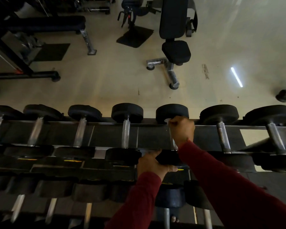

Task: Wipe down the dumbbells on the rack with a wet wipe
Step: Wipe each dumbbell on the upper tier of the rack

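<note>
While the pale gym floor [106,83] filled the upper half of the head view, a long dark rack [149,134] ran across the lower half, its top tier carrying a row of black round-headed dumbbells with metal handles, and lower tiers showing more dumbbells, blurred and dim. Beyond the rack stood an adjustable bench [173,30] with black pads, a flat bench [46,23] to the left, and two dark floor mats [134,36]. Both arms wore dark red sleeves [221,182]. On the top tier, the dumbbell being worked [172,112] sat fifth from the left, between neighbours on each side, lying across the rack rails. Left hand [151,164] gripped its near head, fingers curled over the top edge and thumb along the underside. Right hand [182,130] sat on the handle just below the far head, fingers curled round the bar with a white wet wipe [168,120] pinched between hand and metal; only a small bit of the wipe showed at the top of the fist, touching the inner face of the far head. A short stretch of bare knurled handle [174,144] showed below the right hand. Bright strip of light reflection [236,77] lay on the floor at right. Toes of a foot [174,219] were just visible at the bottom edge.
</note>
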Demonstrator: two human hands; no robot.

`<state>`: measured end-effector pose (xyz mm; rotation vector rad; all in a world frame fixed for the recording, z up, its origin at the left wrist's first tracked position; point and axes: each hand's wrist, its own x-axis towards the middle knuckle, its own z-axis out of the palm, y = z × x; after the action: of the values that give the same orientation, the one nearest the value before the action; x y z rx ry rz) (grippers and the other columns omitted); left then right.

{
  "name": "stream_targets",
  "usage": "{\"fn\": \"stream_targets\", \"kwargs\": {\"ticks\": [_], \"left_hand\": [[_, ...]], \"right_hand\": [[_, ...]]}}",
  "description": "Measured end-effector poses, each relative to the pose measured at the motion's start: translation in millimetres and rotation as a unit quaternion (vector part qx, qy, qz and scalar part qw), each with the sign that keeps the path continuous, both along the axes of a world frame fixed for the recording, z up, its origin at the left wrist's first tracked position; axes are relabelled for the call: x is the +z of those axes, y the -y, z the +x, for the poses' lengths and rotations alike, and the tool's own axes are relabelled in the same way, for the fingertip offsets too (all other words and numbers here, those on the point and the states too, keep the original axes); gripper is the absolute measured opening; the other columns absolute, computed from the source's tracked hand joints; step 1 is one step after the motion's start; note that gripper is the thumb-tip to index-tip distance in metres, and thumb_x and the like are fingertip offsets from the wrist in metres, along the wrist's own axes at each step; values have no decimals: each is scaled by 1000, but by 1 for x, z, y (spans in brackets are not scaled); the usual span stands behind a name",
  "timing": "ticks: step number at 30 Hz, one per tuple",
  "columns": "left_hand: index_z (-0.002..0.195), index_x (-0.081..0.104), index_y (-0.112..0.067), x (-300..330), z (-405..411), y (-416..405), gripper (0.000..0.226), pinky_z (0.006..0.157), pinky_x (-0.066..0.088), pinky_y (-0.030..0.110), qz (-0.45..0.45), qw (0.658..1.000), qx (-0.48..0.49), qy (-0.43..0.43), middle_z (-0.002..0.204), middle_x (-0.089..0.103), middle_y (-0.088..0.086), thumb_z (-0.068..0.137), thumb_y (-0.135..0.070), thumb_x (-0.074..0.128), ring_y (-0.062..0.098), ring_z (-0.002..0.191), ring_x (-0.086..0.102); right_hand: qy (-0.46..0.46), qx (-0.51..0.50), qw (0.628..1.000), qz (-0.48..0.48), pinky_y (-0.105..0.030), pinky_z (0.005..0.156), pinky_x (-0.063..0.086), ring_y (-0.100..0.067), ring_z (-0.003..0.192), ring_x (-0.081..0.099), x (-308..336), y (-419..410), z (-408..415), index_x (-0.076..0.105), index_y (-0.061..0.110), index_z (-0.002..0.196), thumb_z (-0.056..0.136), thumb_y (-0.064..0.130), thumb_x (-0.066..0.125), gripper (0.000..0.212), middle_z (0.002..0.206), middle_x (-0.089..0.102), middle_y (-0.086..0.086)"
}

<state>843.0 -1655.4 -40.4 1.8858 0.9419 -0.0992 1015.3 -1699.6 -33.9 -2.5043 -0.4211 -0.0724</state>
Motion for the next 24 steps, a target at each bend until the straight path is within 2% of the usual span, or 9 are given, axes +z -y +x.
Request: {"fn": "stream_targets", "kwargs": {"ticks": [2,6,8,10,12,15,18,20,24], "left_hand": [[124,67,-28,-2,0,0,92,97,53,27,-3,1000,0,3,119,71,-8,39,-47,96,4,105,65],[130,63,-28,-2,1,0,101,98,52,26,-2,1000,7,2,126,67,-8,37,-51,95,6,110,64],[129,63,-30,-3,1,0,104,97,52,26,-1,1000,8,2,126,67,-9,33,-56,92,4,109,64],[128,64,-31,-5,1,0,104,96,53,25,-5,1000,12,0,122,69,-10,31,-57,92,2,105,65],[126,66,-30,-6,0,0,101,95,53,25,-8,1000,13,3,119,70,-11,32,-54,94,1,103,66],[125,67,-29,-5,-1,0,99,97,52,25,-11,1000,20,8,118,71,-11,32,-52,94,2,104,66],[127,66,-29,-4,0,0,101,99,50,25,-1,1000,14,11,120,70,-9,33,-55,92,4,107,65],[128,65,-29,-2,0,0,105,100,50,26,5,1000,9,9,121,70,-7,31,-60,89,4,108,65],[130,64,-29,1,0,1,108,101,50,28,13,1000,0,5,122,69,-6,30,-64,86,7,110,65]], "right_hand": [[-15,-52,998,34,-29,66,56,-23,66,67,1,-1,-1,77,18,81,86,20,64,13,75,73,-1],[26,141,980,-136,-33,72,56,-28,82,66,5,-10,2,75,13,94,89,13,63,13,94,70,-8],[34,184,969,-163,-35,75,57,-28,86,65,2,-12,7,74,11,97,90,12,61,14,96,69,-10],[23,135,985,-101,-34,73,57,-25,80,66,-3,-9,4,75,15,92,89,13,62,13,92,71,-6],[-3,6,1000,20,-32,70,57,-20,72,67,-6,1,-3,75,22,85,87,23,66,10,82,73,0],[-131,-124,972,151,-32,81,58,-20,78,70,-4,9,1,78,26,82,79,46,74,21,77,74,3],[-225,-173,934,218,-24,89,53,-14,87,70,7,9,8,80,25,83,69,42,85,23,83,76,4],[-255,-186,924,215,-22,93,51,-9,91,66,10,14,11,80,26,89,72,41,84,24,91,76,6],[-331,-147,932,19,-35,94,52,-25,100,66,-6,41,9,75,16,101,85,38,69,28,108,71,-9]]}}
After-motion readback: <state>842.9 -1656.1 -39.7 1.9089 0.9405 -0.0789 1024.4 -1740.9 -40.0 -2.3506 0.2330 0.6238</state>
